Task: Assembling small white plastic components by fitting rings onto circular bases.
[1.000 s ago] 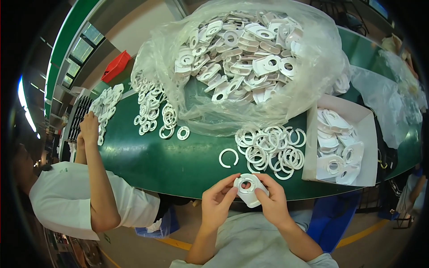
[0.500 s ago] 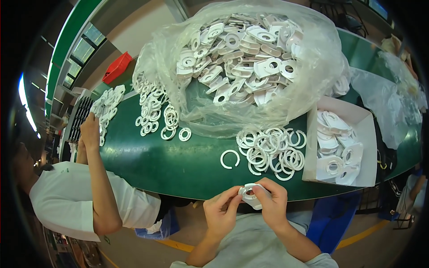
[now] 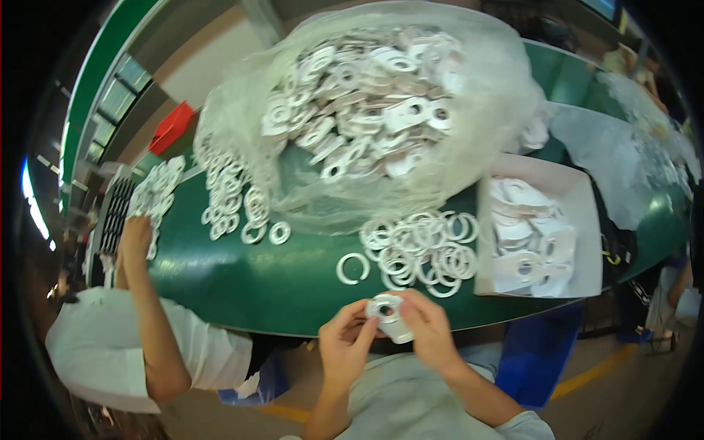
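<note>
Just in front of the table's near edge, my left hand [image 3: 347, 339] and my right hand [image 3: 430, 330] grip a white plastic part [image 3: 397, 329] between them. It has a round ringed end with a hole and a flatter plate below. My left fingers and thumb pinch its left side, and my right thumb presses on the right of the ring. Beyond my hands lies a heap of white open rings [image 3: 397, 268]. One loose C-shaped ring [image 3: 353, 269] sits apart at the heap's left.
A large clear plastic bag [image 3: 484, 95] full of white plates stands at the back. At right is a white box [image 3: 590, 242] holding similar plates. Closed rings [image 3: 279, 232] lie left of the bag. A co-worker's arm [image 3: 161, 345] reaches over the table [image 3: 198, 264] at far left.
The whole view has shifted, so table things appear further left. Both hands still hold the white part, which now shows its flat plate and ring more face-on.
</note>
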Action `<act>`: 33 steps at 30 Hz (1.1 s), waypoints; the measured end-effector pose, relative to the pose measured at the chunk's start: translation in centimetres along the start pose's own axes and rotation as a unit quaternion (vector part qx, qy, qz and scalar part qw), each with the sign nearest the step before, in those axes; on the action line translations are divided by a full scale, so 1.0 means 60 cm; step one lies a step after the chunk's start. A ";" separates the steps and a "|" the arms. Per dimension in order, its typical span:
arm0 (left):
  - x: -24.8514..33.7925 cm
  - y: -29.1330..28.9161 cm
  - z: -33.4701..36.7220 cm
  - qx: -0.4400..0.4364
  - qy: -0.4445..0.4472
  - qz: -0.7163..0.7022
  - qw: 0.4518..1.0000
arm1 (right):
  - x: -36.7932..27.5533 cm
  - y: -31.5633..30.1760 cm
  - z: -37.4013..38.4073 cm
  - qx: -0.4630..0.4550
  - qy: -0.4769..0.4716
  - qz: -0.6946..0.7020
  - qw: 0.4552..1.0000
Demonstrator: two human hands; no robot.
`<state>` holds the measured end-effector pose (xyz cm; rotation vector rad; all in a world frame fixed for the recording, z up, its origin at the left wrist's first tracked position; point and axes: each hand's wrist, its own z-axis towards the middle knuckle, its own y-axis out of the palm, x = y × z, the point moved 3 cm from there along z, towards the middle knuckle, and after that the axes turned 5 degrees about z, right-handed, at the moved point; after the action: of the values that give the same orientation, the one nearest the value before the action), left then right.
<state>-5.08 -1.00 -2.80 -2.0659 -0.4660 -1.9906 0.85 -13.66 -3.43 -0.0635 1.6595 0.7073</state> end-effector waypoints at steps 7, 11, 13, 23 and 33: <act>-0.012 0.006 -0.013 -0.028 -0.011 0.024 0.999 | -0.066 -0.009 -0.032 -0.056 -0.077 -0.180 0.979; 0.007 0.046 0.000 -0.090 0.014 -0.033 0.995 | -0.193 -0.074 -0.059 0.048 -0.135 -0.326 0.934; -0.002 0.047 0.008 -0.074 -0.005 0.083 0.994 | -0.254 -0.114 -0.046 0.120 -0.193 -0.401 0.888; -0.016 0.046 0.005 -0.053 0.006 0.129 0.990 | -0.415 -0.315 -0.010 0.292 -0.237 -0.547 0.748; -0.022 0.057 0.012 -0.068 0.009 0.155 0.986 | -0.574 -0.500 0.092 0.377 -0.164 -0.711 0.571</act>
<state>-3.16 -3.98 -3.98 -2.0476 -0.0008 -1.8961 26.28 -47.06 15.39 -0.5435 0.9053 -1.1857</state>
